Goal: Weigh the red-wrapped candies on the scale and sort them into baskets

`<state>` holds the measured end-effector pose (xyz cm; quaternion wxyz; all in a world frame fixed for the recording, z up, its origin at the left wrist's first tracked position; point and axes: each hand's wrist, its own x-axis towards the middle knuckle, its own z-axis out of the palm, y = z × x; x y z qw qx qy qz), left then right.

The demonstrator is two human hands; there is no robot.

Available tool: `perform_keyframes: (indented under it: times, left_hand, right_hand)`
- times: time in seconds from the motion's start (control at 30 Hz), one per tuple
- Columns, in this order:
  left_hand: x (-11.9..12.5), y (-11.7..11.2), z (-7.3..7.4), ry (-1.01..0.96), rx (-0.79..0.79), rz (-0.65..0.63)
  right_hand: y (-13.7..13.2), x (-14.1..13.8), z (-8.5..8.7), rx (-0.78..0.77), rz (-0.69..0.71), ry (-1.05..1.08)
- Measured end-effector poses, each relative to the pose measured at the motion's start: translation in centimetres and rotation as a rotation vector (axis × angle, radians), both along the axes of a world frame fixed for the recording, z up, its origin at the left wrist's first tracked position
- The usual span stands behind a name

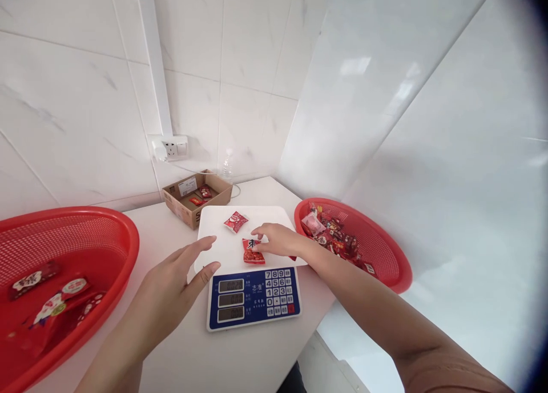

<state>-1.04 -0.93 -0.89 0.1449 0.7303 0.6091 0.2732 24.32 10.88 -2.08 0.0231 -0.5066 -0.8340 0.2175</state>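
Note:
My left hand (173, 293) hovers at the left front of a digital weighing scale (254, 324), thumb and fingers apart, holding nothing. Over the scale's white pan (214, 247) reaches my right hand (278, 240). Its thumb and fingers are spread above a small red snack packet (254, 255) with dark lettering, the thumb tip overlapping it; I cannot tell whether they touch. Farther back on the pan lies another red packet (236, 221) with a pale print. A bit of red wrapper (293, 258) shows under my right wrist, mostly hidden.
A red basket (132, 239) with several packets stands at the left, another red basket (405, 276) full of packets at the right. Behind the pan are an open cardboard box (184, 213) with red packets, a clear bottle (227, 163) and a wall socket (171, 148).

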Motion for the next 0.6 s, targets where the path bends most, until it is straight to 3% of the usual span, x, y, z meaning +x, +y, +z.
perform_keyframes:
  times: [0.13, 0.27, 0.43, 0.53, 0.6]
  left_hand:
    - [0.0, 0.0, 0.0, -0.007, -0.013, -0.002]
    - [-0.2, 0.1, -0.1, -0.015, -0.006, 0.007]
    - [-0.8, 0.6, -0.9, 0.008, -0.045, 0.041]
    - [-0.9, 1.0, -1.6, 0.031, -0.069, 0.038]
    - [-0.8, 1.2, -2.0, 0.046, -0.075, 0.029]
  right_hand:
    - [-0.6, -1.4, 0.2, -0.003, 0.011, -0.038]
    - [-0.4, -0.2, 0.8, -0.007, -0.065, 0.13]
    - [0.2, 7.3, 3.8, 0.095, -0.217, 0.4]
    - [0.0, 13.5, 5.4, 0.116, -0.368, 0.242]
    - [-0.4, 17.0, 5.4, -0.035, -0.451, -0.037]
